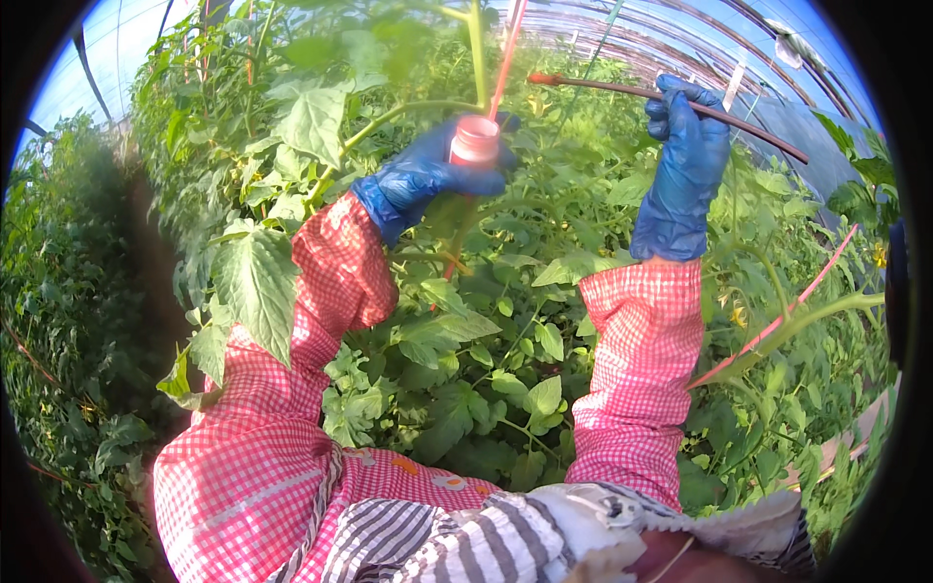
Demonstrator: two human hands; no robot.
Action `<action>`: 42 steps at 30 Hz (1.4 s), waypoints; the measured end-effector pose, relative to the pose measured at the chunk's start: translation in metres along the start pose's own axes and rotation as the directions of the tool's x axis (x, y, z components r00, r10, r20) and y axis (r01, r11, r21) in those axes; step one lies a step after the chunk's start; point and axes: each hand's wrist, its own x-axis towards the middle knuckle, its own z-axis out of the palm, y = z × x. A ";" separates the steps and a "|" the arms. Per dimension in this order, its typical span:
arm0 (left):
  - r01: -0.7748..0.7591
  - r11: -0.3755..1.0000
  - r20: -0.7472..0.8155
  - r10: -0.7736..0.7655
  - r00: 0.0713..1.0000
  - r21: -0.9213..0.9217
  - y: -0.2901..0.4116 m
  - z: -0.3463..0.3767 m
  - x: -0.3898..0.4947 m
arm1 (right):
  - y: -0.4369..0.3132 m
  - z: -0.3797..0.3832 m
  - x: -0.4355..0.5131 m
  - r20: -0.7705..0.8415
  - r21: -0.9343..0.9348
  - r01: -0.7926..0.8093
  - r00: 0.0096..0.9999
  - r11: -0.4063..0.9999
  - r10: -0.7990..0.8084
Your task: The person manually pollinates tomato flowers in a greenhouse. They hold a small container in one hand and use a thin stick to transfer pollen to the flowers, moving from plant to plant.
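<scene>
My left hand (430, 171), in a blue glove, grips a small open-necked bottle (475, 142) with reddish contents showing through its wall. Right beside the bottle stands a tomato stem (478, 58) with a pink string (509, 58) running along it. Held up at the right, my gloved right hand (685, 127) pinches a thin brush (619, 87) by its dark handle. The brush's red tip points left, above and to the right of the bottle and apart from it. My left fingers are partly blurred, so I cannot tell whether they touch the stem.
Dense tomato foliage (466, 335) fills the space below and between my arms. A large leaf (256, 291) hangs over my left sleeve. At the right a thick stem (802, 321) slants beside another pink string. A dark path (149, 248) runs along the left, under greenhouse framing.
</scene>
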 end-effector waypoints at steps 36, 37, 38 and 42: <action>0.008 0.942 -0.087 0.022 0.996 0.337 -0.006 -0.003 0.004 | -0.065 0.035 -0.011 0.329 -0.140 0.128 0.941 0.982 -0.076; 0.006 0.949 -0.064 0.015 0.998 0.315 -0.006 -0.002 0.007 | -0.070 0.034 -0.009 0.329 -0.162 0.149 0.940 0.975 -0.089; 0.005 0.956 -0.042 0.008 0.999 0.294 -0.005 0.000 0.010 | -0.075 0.032 -0.008 0.330 -0.184 0.169 0.938 0.968 -0.101; 0.025 0.939 -0.079 0.002 0.997 0.344 -0.007 -0.002 0.011 | -0.080 0.031 -0.011 0.260 -0.203 0.168 0.959 0.965 -0.112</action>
